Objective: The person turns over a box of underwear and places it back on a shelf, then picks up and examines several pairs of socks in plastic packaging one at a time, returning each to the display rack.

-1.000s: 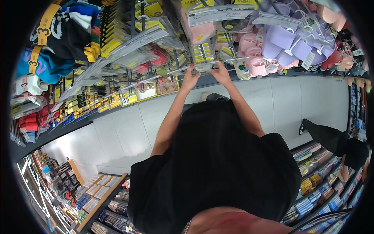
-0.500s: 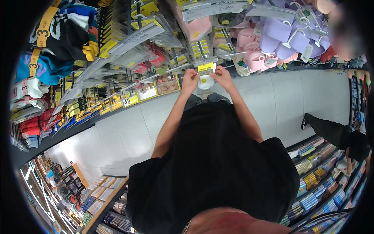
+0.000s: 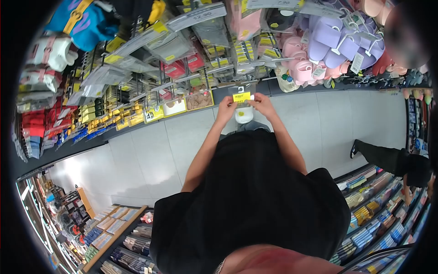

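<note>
Both hands grip a clear hanging packet (image 3: 244, 114) with a yellow header label and something white inside; the kind of goods cannot be made out. My left hand (image 3: 225, 111) pinches the left edge of the header. On the opposite edge, my right hand (image 3: 263, 105) has its fingers closed, with a small white bit showing beside them. The packet hangs upright in front of my body, just off the front of the display rack. Above it, more bagged goods (image 3: 244, 50) with yellow labels hang on hooks.
Purple slippers (image 3: 325, 34) and pink slippers (image 3: 303, 71) hang at upper right. Bundled socks (image 3: 54, 54) fill the rack at left. A price strip (image 3: 196, 16) juts out above. Behind me, a person (image 3: 388, 157) stands by shelves of folded packs (image 3: 365, 210).
Both hands have drawn the packet slightly down towards my body, away from the rack. The label is now turned more towards me. The camera view has shifted a little.
</note>
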`<action>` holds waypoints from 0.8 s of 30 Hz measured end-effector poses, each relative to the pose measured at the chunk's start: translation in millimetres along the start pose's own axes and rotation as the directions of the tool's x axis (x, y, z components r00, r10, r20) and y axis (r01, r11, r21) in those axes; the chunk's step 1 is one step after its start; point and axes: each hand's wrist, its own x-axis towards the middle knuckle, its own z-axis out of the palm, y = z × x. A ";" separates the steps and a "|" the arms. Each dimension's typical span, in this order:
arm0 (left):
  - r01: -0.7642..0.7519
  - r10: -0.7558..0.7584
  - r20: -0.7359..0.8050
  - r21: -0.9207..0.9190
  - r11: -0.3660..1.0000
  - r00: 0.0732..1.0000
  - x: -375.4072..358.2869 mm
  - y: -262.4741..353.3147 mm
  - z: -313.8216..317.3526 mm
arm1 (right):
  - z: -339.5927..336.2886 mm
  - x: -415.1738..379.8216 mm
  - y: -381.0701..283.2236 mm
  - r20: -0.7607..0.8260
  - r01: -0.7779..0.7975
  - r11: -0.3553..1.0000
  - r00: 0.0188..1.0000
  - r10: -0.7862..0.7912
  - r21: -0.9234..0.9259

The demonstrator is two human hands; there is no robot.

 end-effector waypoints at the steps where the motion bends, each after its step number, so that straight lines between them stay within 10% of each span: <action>1: -0.004 0.004 -0.006 -0.009 1.000 1.000 -12.0 7.5 -3.4 | 7.3 -9.0 -8.0 0.038 0.010 1.000 0.999 -0.009 -0.020; 16: -0.025 0.011 -0.025 -0.665 0.747 1.000 -150.4 124.2 -31.7 | 64.6 -142.5 -113.7 0.074 0.106 0.924 0.987 -0.143 0.368; 24: 0.209 -0.065 0.278 -0.529 0.823 0.958 -229.8 94.4 -37.8 | 73.4 -176.5 -116.1 -0.086 0.164 0.904 0.986 -0.142 0.395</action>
